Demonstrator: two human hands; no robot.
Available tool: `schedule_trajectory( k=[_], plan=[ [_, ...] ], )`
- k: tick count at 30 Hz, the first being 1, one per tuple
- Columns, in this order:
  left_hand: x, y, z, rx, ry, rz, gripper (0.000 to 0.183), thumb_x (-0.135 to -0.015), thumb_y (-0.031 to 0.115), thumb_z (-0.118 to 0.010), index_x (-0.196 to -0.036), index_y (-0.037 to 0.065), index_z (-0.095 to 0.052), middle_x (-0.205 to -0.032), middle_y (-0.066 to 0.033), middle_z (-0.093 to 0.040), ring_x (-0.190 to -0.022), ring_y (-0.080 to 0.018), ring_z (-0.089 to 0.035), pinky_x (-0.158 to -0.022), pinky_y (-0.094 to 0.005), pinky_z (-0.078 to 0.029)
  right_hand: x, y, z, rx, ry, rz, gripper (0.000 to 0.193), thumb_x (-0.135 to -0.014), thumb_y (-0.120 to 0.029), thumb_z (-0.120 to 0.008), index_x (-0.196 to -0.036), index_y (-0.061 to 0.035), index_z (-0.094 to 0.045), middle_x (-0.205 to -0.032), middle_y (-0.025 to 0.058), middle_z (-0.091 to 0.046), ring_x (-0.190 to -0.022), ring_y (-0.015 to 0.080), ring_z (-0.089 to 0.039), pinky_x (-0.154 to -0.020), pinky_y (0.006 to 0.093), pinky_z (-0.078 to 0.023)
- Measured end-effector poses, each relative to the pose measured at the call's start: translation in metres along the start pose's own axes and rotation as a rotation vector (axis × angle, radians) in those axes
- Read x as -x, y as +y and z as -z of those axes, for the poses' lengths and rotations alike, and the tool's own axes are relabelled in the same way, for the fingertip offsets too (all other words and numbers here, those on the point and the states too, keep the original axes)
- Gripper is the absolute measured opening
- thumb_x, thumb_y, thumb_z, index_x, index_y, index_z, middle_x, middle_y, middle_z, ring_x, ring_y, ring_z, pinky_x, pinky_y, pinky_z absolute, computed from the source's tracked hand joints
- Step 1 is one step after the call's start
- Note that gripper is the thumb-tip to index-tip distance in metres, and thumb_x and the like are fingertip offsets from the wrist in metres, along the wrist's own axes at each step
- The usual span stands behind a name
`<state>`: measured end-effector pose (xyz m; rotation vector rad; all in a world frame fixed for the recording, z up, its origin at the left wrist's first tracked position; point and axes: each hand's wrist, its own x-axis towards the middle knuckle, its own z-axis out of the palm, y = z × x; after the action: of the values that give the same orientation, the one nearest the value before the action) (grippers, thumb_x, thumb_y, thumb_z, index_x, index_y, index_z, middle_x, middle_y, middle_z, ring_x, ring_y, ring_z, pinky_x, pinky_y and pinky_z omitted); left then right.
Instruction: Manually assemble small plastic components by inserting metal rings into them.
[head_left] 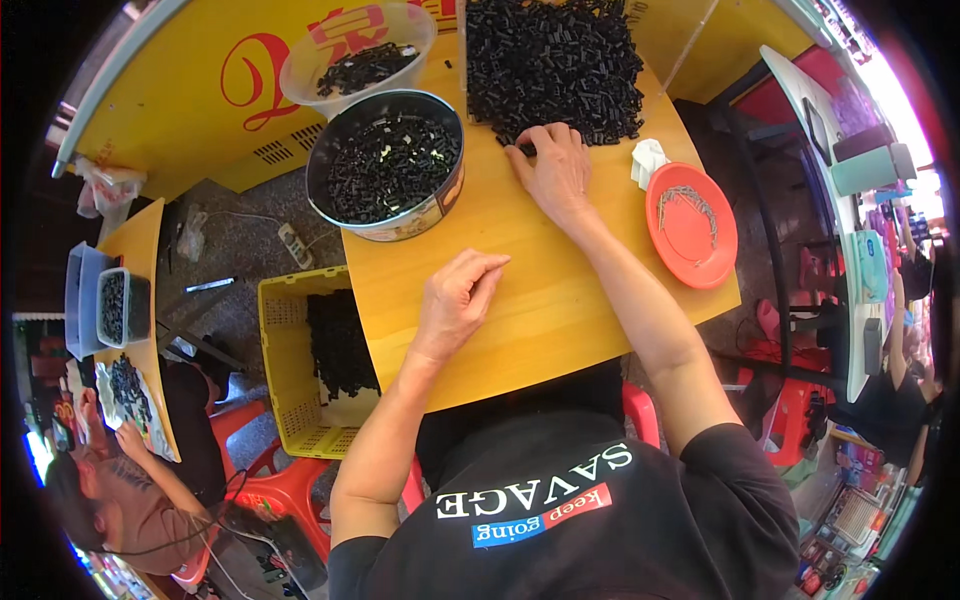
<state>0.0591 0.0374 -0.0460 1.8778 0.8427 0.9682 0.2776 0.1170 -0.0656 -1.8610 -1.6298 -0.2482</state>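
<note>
My right hand (pixel 555 170) reaches to the near edge of a big heap of small black plastic pieces (pixel 555 70) on the yellow table. Its thumb and fingers close around a dark piece there, partly hidden by the hand. Closer to me, my left hand (pixel 460 300) hovers over or rests on the bare wood, thumb and forefinger pressed together; whatever they pinch is too small to make out. Beyond the left hand stands a round tin (pixel 385 222) filled with black pieces and a few pale bits. An orange-red plate (pixel 685 262) with thin metal pins (pixel 690 200) lies right of my right forearm.
A translucent bowl (pixel 295 85) of black parts sits behind the tin, and crumpled white tissue (pixel 648 162) by the plate. A yellow crate (pixel 290 390) of black pieces stands on the floor at left. Another person (pixel 140 500) works at a side table at far left.
</note>
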Motion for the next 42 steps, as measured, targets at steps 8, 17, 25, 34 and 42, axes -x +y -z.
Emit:
schedule_trajectory(
  k=[8,17,25,34,42],
  plan=[
    [-0.022,0.006,-0.013,-0.097,0.037,-0.107,0.023,-0.091,-0.002,-0.061,-0.113,-0.001,-0.067,-0.109,-0.0172,-0.065,-0.100,-0.0329,-0.064,-0.083,-0.0379,-0.052,0.020,0.023,0.017,-0.401,0.092,0.034,0.014,-0.090,-0.014,-0.068,-0.102,-0.0058,-0.073,-0.107,0.0103,-0.065,-0.096,0.0259,-0.062,-0.081,0.0348,-0.050],
    [-0.104,-0.033,-0.061,-0.367,0.090,-0.123,0.056,-0.092,0.000,-0.054,-0.144,-0.011,-0.036,-0.154,-0.0305,-0.030,-0.144,-0.0467,-0.029,-0.120,-0.0483,-0.026,0.015,0.047,0.016,-0.983,0.214,-0.581,0.024,-0.103,-0.016,-0.055,-0.118,-0.0013,-0.067,-0.107,0.0060,-0.071,-0.094,0.0098,-0.063,-0.084,0.0243,-0.052],
    [-0.131,-0.047,-0.066,-0.455,0.146,-0.117,0.047,-0.092,-0.005,-0.048,-0.139,-0.006,-0.045,-0.138,-0.0271,-0.046,-0.130,-0.0437,-0.045,-0.111,-0.0469,-0.038,0.017,0.043,0.011,-0.911,0.196,-0.509,0.022,-0.102,-0.012,-0.054,-0.119,-0.0016,-0.066,-0.109,0.0058,-0.070,-0.091,0.0095,-0.063,-0.083,0.0243,-0.052],
    [-0.124,-0.036,-0.060,-0.323,0.168,-0.128,0.038,-0.094,-0.007,-0.047,-0.131,-0.005,-0.054,-0.130,-0.0216,-0.052,-0.119,-0.0381,-0.054,-0.102,-0.0426,-0.046,0.017,0.042,0.013,-0.888,0.237,-0.477,0.022,-0.102,-0.010,-0.054,-0.118,-0.0009,-0.066,-0.109,0.0071,-0.070,-0.092,0.0108,-0.063,-0.082,0.0247,-0.052],
    [-0.126,-0.046,-0.073,-0.447,0.214,-0.090,0.045,-0.095,-0.002,-0.048,-0.138,-0.009,-0.044,-0.149,-0.0287,-0.036,-0.139,-0.0436,-0.036,-0.118,-0.0463,-0.030,0.017,0.040,0.017,-0.845,0.199,-0.473,0.020,-0.101,-0.009,-0.055,-0.115,-0.0006,-0.067,-0.108,0.0080,-0.069,-0.092,0.0112,-0.064,-0.081,0.0249,-0.052]
  ],
)
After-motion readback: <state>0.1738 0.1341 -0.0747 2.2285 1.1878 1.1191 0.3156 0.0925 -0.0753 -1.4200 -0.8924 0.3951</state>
